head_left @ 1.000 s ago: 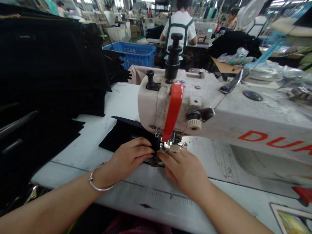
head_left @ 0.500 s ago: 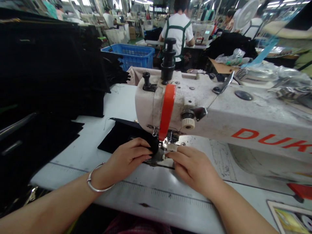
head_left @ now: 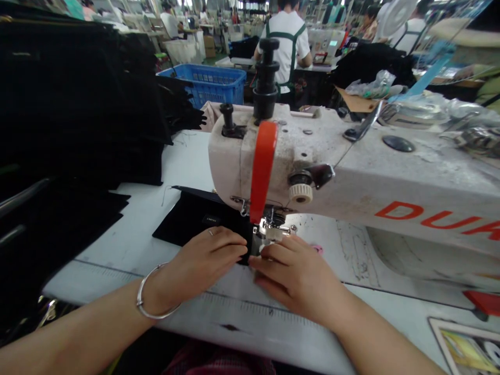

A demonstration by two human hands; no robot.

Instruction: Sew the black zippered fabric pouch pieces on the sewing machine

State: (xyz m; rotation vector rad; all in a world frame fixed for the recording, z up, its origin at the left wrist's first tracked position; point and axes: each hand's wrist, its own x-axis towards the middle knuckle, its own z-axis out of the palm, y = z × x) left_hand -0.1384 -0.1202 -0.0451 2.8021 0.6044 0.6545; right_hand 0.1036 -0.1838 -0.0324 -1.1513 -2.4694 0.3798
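A black fabric piece (head_left: pixel 191 221) with a small label lies on the white table (head_left: pixel 133 245), running under the head of a cream sewing machine (head_left: pixel 351 177) with a red guard (head_left: pixel 261 169). My left hand (head_left: pixel 203 258), with a silver bangle at the wrist, presses its curled fingers on the fabric's near edge just left of the presser foot (head_left: pixel 269 232). My right hand (head_left: pixel 297 273) lies beside it, fingers bent and pinching the fabric edge right below the foot. The fingertips of both hands almost touch. The needle itself is hidden behind the guard.
Tall stacks of black fabric (head_left: pixel 78 104) fill the left side. A blue basket (head_left: pixel 207 86) stands behind them. A person in a white shirt (head_left: pixel 287 39) sits at another station farther back. Plastic bags (head_left: pixel 429 112) lie behind the machine. A printed sheet (head_left: pixel 464 349) is at the lower right.
My right hand has slid left and toward me, closing up against the left hand. The fabric's near edge has come slightly toward me. The view has dipped a little.
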